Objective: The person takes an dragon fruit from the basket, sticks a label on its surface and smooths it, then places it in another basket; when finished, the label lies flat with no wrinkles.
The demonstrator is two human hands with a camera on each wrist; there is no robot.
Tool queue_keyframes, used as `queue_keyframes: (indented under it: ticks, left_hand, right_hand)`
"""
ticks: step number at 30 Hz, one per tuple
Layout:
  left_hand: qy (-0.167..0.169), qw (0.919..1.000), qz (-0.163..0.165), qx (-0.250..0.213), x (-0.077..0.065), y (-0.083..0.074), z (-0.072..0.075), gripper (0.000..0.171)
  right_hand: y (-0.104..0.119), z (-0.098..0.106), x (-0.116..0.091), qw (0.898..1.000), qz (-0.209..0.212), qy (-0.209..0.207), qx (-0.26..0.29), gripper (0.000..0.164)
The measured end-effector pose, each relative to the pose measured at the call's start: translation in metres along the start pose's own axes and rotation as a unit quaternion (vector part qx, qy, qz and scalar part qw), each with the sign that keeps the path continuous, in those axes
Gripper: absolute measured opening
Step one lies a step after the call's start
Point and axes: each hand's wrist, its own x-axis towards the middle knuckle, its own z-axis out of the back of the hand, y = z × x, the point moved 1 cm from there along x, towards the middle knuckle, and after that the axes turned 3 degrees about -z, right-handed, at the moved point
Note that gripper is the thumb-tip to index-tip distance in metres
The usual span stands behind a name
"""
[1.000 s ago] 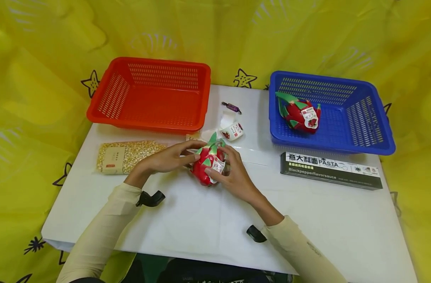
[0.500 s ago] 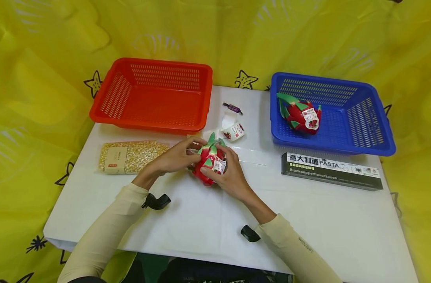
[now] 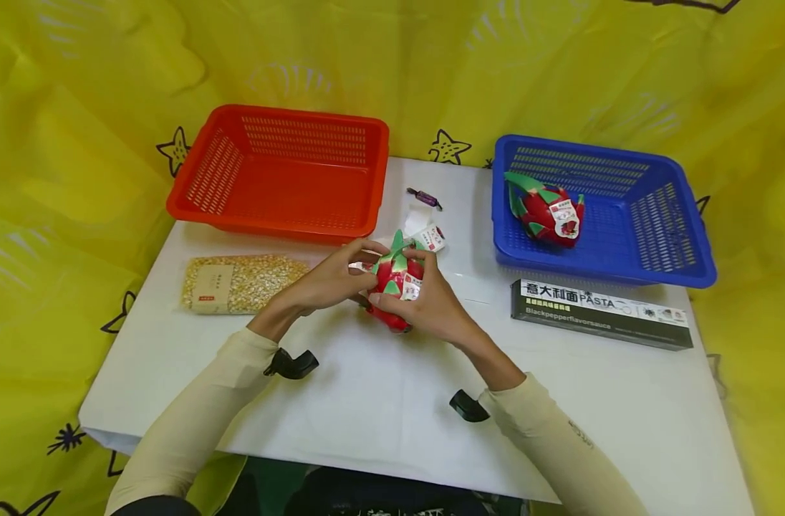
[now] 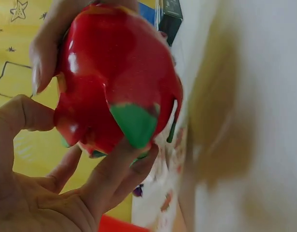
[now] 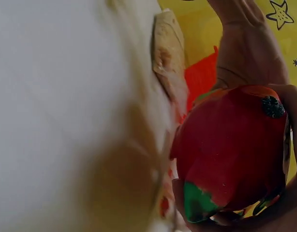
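Both hands hold a red dragon fruit (image 3: pixel 392 319) with green leaf tips and a white label, in the middle of the head view. My right hand (image 3: pixel 440 301) grips its right side, thumb across the front near the label. My left hand (image 3: pixel 331 283) pinches the left side between thumb and fingers; in the left wrist view its fingers (image 4: pixel 114 169) lie by a green tip. In the right wrist view the fruit's rounded end (image 5: pixel 226 145) shows a dark stub. Just behind it lies a white strip of printed labels (image 3: pixel 431 238), partly hidden by the fruit.
A red basket (image 3: pixel 279 229) stands back left, with a bag of corn kernels (image 3: pixel 263 283) in front. A blue basket (image 3: pixel 599 269) at right contains another labelled dragon fruit (image 3: pixel 547 215). Before it lies a pasta box (image 3: pixel 602 315). A purple-wrapped candy (image 3: pixel 425 198) lies between the baskets.
Both hands have shifted the dragon fruit slightly right and away from the body, where it now overlaps more of the label strip. The right hand covers more of its front.
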Motion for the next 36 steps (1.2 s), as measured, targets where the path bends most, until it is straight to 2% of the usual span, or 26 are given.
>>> queue_keyframes:
  ticks: [3, 7, 13, 18, 23, 30, 36]
  left_hand:
    - [0.004, 0.9996, -0.024, -0.014, 0.008, -0.005, -0.006, 0.051]
    - [0.006, 0.9982, -0.058, -0.017, 0.022, -0.012, -0.014, 0.046]
    - [0.012, 0.9962, -0.085, -0.017, 0.048, -0.021, -0.033, 0.039]
    - [0.009, 0.9931, -0.109, 0.044, 0.070, -0.022, -0.051, 0.038]
    - [-0.003, 0.9836, -0.138, 0.116, 0.094, -0.024, -0.069, 0.046]
    - [0.000, 0.9754, -0.164, 0.148, 0.126, -0.035, -0.090, 0.062]
    - [-0.006, 0.9711, -0.176, 0.161, 0.144, -0.036, -0.105, 0.066]
  right_hand:
    - [0.008, 0.020, 0.001, 1.000, -0.017, 0.002, -0.021, 0.095]
    - [0.014, 0.054, -0.003, 0.999, -0.018, -0.005, -0.040, 0.093]
    - [0.022, 0.112, -0.014, 0.993, -0.022, 0.006, -0.113, 0.092]
    - [0.029, 0.162, -0.023, 0.985, -0.030, 0.003, -0.167, 0.095]
    - [0.029, 0.218, -0.025, 0.973, -0.038, 0.011, -0.228, 0.100]
    - [0.020, 0.281, -0.020, 0.958, -0.033, 0.010, -0.286, 0.103]
    - [-0.001, 0.319, -0.015, 0.948, -0.060, 0.010, -0.313, 0.088]
